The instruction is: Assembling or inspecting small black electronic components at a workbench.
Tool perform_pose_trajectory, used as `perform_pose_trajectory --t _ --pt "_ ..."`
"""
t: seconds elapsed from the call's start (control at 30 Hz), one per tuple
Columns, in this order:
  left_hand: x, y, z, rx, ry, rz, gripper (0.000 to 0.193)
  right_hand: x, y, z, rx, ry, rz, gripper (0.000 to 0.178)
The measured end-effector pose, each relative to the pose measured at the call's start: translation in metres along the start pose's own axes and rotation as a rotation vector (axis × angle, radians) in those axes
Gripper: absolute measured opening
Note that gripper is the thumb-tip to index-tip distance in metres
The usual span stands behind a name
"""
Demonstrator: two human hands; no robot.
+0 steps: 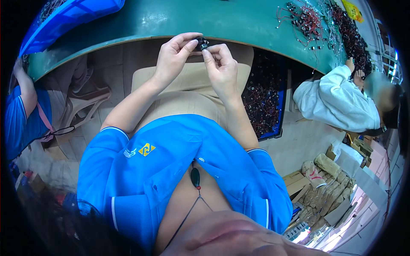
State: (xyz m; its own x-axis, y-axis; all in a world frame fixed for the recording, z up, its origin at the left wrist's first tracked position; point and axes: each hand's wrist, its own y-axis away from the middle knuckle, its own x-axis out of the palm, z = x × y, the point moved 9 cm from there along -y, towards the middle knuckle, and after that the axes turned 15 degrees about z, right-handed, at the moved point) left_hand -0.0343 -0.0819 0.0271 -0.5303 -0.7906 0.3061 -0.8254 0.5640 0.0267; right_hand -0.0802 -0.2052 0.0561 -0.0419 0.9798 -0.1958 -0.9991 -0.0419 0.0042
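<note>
Just off the near edge of the green table (171,25), I hold a small black part (202,43) with shiny, light-coloured spots. Its exact kind is too small to make out. My left hand (176,53) pinches it from the left between thumb and curled fingers. On its right side, the thumb and bent fingers of my right hand (220,64) close on the same part. My fingers cover some of it.
A blue bin (70,21) stands on the table at far left. At right lie heaps of red-wired black parts (305,21). Under the table, a dark blue-rimmed crate (267,102) holds more. Co-workers sit left (25,106) and right (341,100), the left one near a stool (85,102).
</note>
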Motion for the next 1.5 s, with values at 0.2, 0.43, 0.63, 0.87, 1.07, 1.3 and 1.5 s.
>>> perform_pose_trajectory --t 0.2,0.43,0.63,0.87,1.07,1.3,1.5 --pt "0.010 0.004 0.008 0.003 -0.063 0.083 0.032 -0.002 0.006 -0.006 0.012 0.125 -0.025 0.006" --pt "0.009 0.003 0.010 0.013 -0.143 0.154 0.036 -0.004 0.008 -0.004 0.011 0.287 0.019 0.006" --pt "0.008 0.004 0.011 -0.007 -0.197 0.172 0.033 -0.001 0.005 -0.004 0.101 0.432 0.134 0.010" --pt "0.008 0.008 0.016 0.010 -0.170 0.110 0.025 0.003 0.006 -0.010 0.139 0.387 0.151 0.015" --pt "0.005 0.011 0.010 0.012 -0.312 0.048 0.022 0.009 0.007 -0.011 0.151 0.361 0.188 0.013" --pt "0.013 0.005 0.014 0.000 -0.360 0.090 0.026 0.004 0.013 -0.012 0.114 0.329 0.151 0.008" --pt "0.021 -0.010 -0.006 0.166 -0.334 0.130 0.026 -0.063 0.043 -0.034 0.152 0.453 -0.108 0.009"
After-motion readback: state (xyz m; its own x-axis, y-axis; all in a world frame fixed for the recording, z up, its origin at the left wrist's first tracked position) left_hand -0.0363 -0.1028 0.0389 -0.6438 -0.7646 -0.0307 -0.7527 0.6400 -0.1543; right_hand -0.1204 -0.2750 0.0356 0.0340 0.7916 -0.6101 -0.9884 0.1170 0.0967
